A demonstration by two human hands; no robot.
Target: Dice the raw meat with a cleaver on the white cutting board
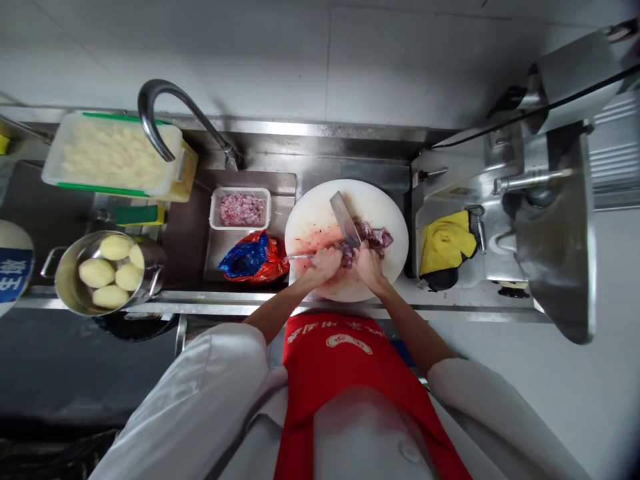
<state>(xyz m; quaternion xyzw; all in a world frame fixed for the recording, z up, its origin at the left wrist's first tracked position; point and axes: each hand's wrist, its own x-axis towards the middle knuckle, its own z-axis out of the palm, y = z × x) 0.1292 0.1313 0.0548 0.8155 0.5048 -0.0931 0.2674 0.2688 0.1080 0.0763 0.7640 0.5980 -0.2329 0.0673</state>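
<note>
On a round white cutting board [320,200] lies raw, dark red meat [379,238], with reddish smears around it. My right hand [369,267] is closed around the grip of a cleaver [345,219], whose broad blade points away from me and to the left. Beside it, my left hand [326,263] is closed over a piece of raw meat. A thin pale strip [300,257] sticks out to the left from under that hand; what it is I cannot make out. The cleaver's handle is mostly hidden by my fingers.
Left of the board, a white basket [214,212] of chopped pink meat and a red-and-blue plastic bag [253,257] sit in the sink, under a curved tap [165,87]. Further left are a pot [150,260] of peeled potatoes and a plastic tub [173,143]. Rightward lies a yellow cloth [447,240].
</note>
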